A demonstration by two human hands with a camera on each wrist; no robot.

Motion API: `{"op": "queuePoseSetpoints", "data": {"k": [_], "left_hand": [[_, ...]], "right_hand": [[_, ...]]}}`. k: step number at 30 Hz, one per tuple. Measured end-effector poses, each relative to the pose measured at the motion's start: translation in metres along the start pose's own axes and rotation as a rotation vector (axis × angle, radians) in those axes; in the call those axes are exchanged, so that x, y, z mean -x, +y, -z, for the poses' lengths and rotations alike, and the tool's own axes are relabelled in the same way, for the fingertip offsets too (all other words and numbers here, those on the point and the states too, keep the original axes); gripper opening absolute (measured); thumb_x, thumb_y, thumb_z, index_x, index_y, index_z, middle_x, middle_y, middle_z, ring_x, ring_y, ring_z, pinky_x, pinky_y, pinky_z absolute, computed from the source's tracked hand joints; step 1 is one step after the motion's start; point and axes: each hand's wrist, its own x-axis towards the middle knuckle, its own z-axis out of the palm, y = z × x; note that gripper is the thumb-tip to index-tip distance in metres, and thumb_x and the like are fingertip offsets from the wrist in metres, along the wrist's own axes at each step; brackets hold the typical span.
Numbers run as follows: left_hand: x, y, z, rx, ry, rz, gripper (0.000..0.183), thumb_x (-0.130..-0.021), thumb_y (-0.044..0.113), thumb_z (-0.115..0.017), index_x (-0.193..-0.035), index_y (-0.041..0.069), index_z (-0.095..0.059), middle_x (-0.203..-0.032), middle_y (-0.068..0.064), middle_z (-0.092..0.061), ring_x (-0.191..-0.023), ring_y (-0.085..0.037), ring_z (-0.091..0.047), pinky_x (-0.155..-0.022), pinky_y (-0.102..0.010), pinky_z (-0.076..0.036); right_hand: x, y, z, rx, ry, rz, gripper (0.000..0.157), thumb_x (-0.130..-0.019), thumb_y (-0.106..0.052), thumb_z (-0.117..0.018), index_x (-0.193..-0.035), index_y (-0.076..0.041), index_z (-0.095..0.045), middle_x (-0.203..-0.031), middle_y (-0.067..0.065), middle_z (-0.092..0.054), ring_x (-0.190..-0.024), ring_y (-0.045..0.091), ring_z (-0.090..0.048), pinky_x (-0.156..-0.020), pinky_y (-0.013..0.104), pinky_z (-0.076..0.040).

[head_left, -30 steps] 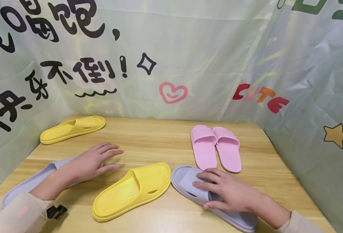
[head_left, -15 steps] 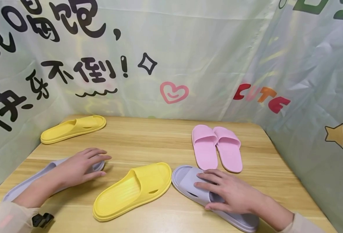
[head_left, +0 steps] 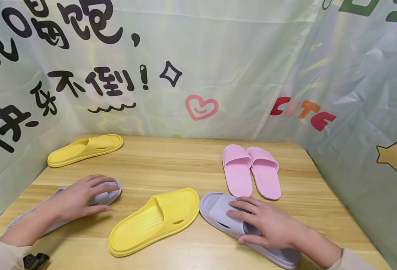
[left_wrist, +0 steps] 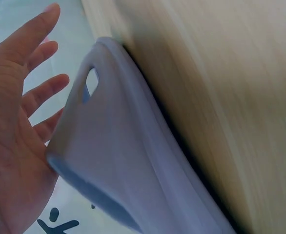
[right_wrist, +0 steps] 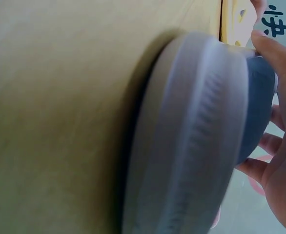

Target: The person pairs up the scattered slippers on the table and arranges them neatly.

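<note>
My left hand (head_left: 80,198) is over the strap of a lavender slide slipper (head_left: 101,198) at the left of the table. In the left wrist view its spread fingers (left_wrist: 48,95) stand beside the strap of that slipper (left_wrist: 109,126), with a gap at the fingertips. My right hand (head_left: 269,221) rests on a second lavender slipper (head_left: 220,210) at the front right. Its fingers lie loosely extended across the strap, the thumb near the opening. The right wrist view shows the slipper's thick sole (right_wrist: 182,136) flat on the table. Between the hands lies a yellow slipper (head_left: 171,206).
Another yellow slipper (head_left: 83,150) lies at the back left corner. Two pink slippers (head_left: 237,176) stand side by side at the back right, just behind the right lavender one. Printed curtains (head_left: 245,75) enclose the wooden table (head_left: 171,161) at the back and sides.
My left hand has moved left and toward me, so more of the left lavender slipper's toe shows. The right hand and the slippers have stayed in place.
</note>
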Motion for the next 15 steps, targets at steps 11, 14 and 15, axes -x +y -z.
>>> {"op": "queuePoseSetpoints", "data": {"k": [11,14,15], "left_hand": [[0.019,-0.008,0.003,-0.026,0.028,-0.035,0.064,-0.071,0.046,-0.085,-0.127,0.024,-0.065,-0.130,-0.005,-0.059,-0.114,-0.032,-0.053,-0.107,-0.028,-0.028],[0.025,-0.013,0.003,-0.031,0.037,-0.046,0.067,-0.070,0.047,-0.084,-0.129,0.023,-0.063,-0.130,-0.007,-0.058,-0.115,-0.034,-0.051,-0.110,-0.014,-0.009],[0.027,-0.014,0.003,-0.038,0.034,-0.043,0.068,-0.070,0.047,-0.085,-0.129,0.023,-0.062,-0.130,-0.006,-0.058,-0.116,-0.033,-0.050,-0.111,-0.014,-0.007]], "right_hand": [[0.002,-0.002,0.002,-0.010,-0.032,-0.029,0.064,-0.086,-0.056,-0.067,-0.142,-0.027,-0.052,-0.146,-0.004,-0.046,-0.132,0.020,-0.043,-0.104,0.032,-0.036],[0.002,-0.001,0.002,-0.016,-0.025,-0.017,0.064,-0.087,-0.056,-0.067,-0.142,-0.026,-0.051,-0.145,-0.003,-0.047,-0.132,0.021,-0.044,-0.102,0.035,-0.040],[0.002,-0.001,0.002,-0.018,-0.020,-0.011,0.065,-0.087,-0.055,-0.067,-0.142,-0.026,-0.051,-0.145,-0.002,-0.047,-0.131,0.022,-0.045,-0.100,0.036,-0.042]]}}
